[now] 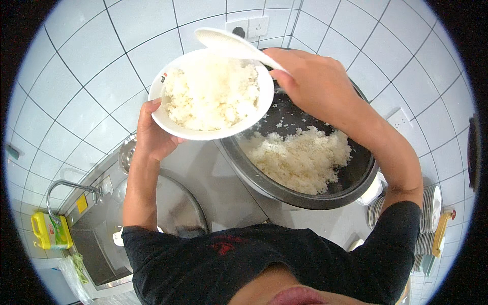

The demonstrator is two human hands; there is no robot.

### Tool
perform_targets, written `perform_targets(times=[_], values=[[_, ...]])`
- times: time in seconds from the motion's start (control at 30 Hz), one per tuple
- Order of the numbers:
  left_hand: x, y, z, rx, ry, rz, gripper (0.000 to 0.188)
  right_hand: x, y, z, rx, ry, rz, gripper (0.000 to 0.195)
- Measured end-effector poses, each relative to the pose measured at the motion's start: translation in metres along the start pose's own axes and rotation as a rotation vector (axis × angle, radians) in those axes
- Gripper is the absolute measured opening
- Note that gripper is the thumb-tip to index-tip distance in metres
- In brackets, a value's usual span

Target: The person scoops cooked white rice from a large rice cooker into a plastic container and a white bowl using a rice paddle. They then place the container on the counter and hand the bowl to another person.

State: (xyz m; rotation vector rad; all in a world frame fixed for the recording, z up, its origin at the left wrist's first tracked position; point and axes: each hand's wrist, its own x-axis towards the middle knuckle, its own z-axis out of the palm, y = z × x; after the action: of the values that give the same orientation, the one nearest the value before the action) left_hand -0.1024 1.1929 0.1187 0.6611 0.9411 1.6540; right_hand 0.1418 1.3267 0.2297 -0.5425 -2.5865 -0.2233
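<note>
My left hand (154, 131) grips the left rim and underside of a white bowl (268, 82), which is heaped with cooked white rice (213, 99). In my right hand (310, 78) is the handle of a white rice paddle (228, 44); its blade lies over the bowl's far edge, against the top of the rice. Below and to the right stands a large dark-lined rice cooker pot (301, 200), partly hidden by my right forearm. A mound of rice (301, 160) lies in its near part, with loose grains stuck to the dark inside wall.
At left are a steel sink (95, 244) with a curved faucet (70, 183), a yellow jug (51, 231) and a large round metal lid (183, 206). Stacked white plates (431, 209) stand at right. Wall sockets (258, 26) are on the tiled wall behind the bowl.
</note>
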Motion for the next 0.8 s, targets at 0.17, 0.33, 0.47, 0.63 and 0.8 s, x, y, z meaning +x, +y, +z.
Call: perform_targets(times=[0.17, 0.33, 0.47, 0.63, 0.8], values=[[0.004, -0.001, -0.006, -0.005, -0.034, -0.003, 0.072, -0.017, 0.009, -0.002, 0.108, 0.022, -0.083, 0.031], [0.002, -0.002, -0.007, -0.027, 0.031, -0.012, 0.07, -0.017, 0.036, 0.017, 0.41, 0.113, 0.134, 0.034], [0.002, 0.0, -0.031, -0.108, -0.074, 0.005, 0.066, -0.021, 0.116, 0.079, 0.493, -0.533, 0.501, 0.023], [0.007, -0.001, -0.036, -0.183, -0.046, 0.035, 0.055, -0.061, 0.148, 0.185, -0.036, -0.71, 0.393, 0.029], [0.004, -0.001, -0.042, -0.116, 0.126, 0.078, 0.058, -0.055, 0.087, 0.204, 0.026, -0.67, 0.13, 0.026]])
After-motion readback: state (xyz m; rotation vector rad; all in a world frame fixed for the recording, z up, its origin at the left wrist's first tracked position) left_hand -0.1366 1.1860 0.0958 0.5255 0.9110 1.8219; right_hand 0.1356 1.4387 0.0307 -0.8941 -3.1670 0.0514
